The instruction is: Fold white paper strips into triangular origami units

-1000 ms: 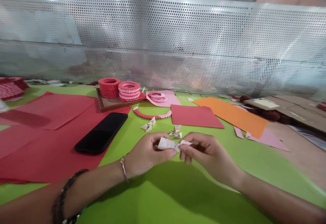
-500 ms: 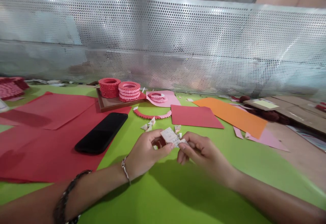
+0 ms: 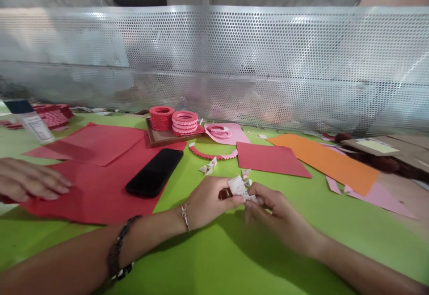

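Note:
Between my two hands is a small piece of printed white paper (image 3: pixel 237 186), held above the green tabletop. My left hand (image 3: pixel 210 201) pinches its left side, thumb along the lower edge. At its lower right corner, the thumb and fingers of my right hand (image 3: pixel 276 210) close on the paper. Small folded paper pieces (image 3: pixel 209 166) lie just beyond my left hand, and another folded piece (image 3: pixel 246 174) sits behind the held paper. Farther back rests a curved red and pink scalloped strip (image 3: pixel 212 154).
Another person's hand (image 3: pixel 31 181) lies on large red sheets (image 3: pixel 110 192) at left. A black phone (image 3: pixel 156 172) is near my left forearm. Stacked scalloped rings (image 3: pixel 185 123) stand on a brown tray (image 3: pixel 161 139). A perforated metal screen (image 3: pixel 268 62) closes the back; an orange sheet (image 3: pixel 321 158) lies right.
The view has shifted left and up, so things sit farther right. Another person's hand and a dark-capped bottle have come into view at left. Both my hands keep hold of the paper.

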Action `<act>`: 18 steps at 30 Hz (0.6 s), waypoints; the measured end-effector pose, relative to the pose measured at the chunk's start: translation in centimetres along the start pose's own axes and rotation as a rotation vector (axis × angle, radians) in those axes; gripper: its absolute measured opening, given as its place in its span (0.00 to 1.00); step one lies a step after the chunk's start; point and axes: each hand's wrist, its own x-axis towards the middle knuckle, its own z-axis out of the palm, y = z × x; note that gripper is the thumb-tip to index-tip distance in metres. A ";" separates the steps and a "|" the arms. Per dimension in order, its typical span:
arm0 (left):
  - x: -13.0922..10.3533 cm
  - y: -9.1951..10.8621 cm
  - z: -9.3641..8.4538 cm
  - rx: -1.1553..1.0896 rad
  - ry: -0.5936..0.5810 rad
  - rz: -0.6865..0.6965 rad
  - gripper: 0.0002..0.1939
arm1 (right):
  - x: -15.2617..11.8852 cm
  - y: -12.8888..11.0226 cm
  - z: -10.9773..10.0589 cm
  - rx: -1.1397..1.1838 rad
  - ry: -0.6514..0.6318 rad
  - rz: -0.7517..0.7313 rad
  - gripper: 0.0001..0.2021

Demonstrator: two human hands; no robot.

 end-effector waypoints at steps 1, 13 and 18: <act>0.0 0.0 -0.1 0.060 -0.005 0.017 0.11 | 0.1 0.1 0.0 0.000 -0.006 0.001 0.07; -1.5 1.6 -3.8 0.746 -0.254 0.027 0.19 | 0.1 0.7 0.0 0.029 -0.032 0.072 0.09; -2.8 -0.1 -7.4 0.746 -0.207 -0.131 0.18 | 0.1 0.7 0.0 -0.002 -0.027 0.079 0.10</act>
